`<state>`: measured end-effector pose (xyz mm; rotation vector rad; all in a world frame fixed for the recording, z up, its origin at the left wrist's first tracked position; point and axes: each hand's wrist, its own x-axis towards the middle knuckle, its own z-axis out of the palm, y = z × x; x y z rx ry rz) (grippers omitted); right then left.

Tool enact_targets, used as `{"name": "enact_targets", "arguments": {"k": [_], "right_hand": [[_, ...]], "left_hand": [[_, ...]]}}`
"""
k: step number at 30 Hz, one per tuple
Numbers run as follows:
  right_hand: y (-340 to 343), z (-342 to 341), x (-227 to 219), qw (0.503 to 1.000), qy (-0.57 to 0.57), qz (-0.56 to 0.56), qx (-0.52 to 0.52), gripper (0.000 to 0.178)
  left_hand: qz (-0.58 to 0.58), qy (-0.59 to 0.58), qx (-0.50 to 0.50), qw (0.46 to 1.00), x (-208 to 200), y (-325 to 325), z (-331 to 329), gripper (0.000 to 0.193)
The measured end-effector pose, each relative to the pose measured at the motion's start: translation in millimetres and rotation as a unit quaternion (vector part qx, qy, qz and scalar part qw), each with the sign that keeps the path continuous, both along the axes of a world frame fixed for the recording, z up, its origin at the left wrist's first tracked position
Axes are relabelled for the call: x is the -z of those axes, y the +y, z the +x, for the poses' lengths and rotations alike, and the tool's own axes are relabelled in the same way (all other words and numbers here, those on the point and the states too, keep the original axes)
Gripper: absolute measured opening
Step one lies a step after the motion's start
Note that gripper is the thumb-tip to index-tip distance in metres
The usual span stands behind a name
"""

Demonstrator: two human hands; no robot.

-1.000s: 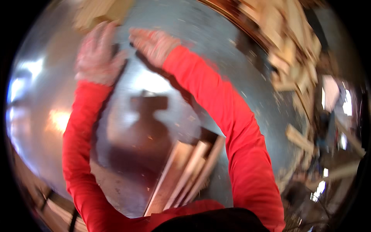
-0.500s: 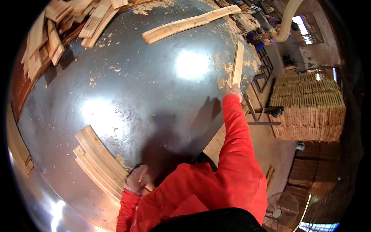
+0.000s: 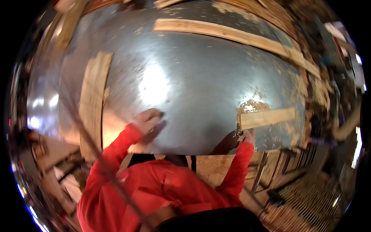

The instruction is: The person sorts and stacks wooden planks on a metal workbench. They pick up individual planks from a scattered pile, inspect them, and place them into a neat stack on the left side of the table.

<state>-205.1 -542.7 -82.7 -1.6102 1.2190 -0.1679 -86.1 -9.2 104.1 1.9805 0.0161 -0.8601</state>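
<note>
My right hand is at the near left corner of a short pale wooden board, its fingers closed at the edge. That board lies on a grey metal tabletop, with wood shavings around its left end. My left hand is over the near part of the tabletop, touching no board. Its fingers look bent, but motion blurs them. To its left several long boards lie side by side, pointing away from me.
A long board stretches across the far side of the table. More wood is at the far left. A blurred dark strip crosses the view at lower left. Stacked slats stand below the table at the right.
The view has turned to the right. My left hand has come away from the boards on the left and sits farther over the tabletop. My right hand stays at the short board's end.
</note>
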Motion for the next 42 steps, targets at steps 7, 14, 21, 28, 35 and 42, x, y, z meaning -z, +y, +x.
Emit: {"name": "enact_targets", "arguments": {"k": [7,14,21,28,35,42], "right_hand": [[55.8,146.4,-148.3,0.875,0.304,-0.361,0.11,0.092],[95.4,118.8,-75.1,0.919,0.193,-0.343,-0.009,0.082],[356.2,-18.4,-136.8,0.778,-0.373,-0.222,-0.453,0.067],[531.1,-71.4,-206.9,0.436,-0.376,-0.111,-0.81,0.065],[721.5,-139.0,-186.4,0.506,-0.33,-0.164,-0.78,0.04],[884.7,-231.5,-144.9,0.617,0.131,0.156,-0.76,0.024]], "left_hand": [[0.025,-0.14,-0.032,0.989,-8.5,-41.5,-17.9,0.044],[0.069,-0.165,-0.099,0.979,24.9,25.6,-83.4,0.041],[-0.071,-0.124,-0.294,0.945,-28.9,-1.3,-168.4,0.084],[-0.182,-0.367,-0.734,0.541,-15.2,215.3,-310.2,0.021],[0.473,0.021,-0.793,0.384,29.6,609.6,-635.0,0.05],[0.523,0.25,-0.712,0.396,183.3,866.0,-819.3,0.049]]}}
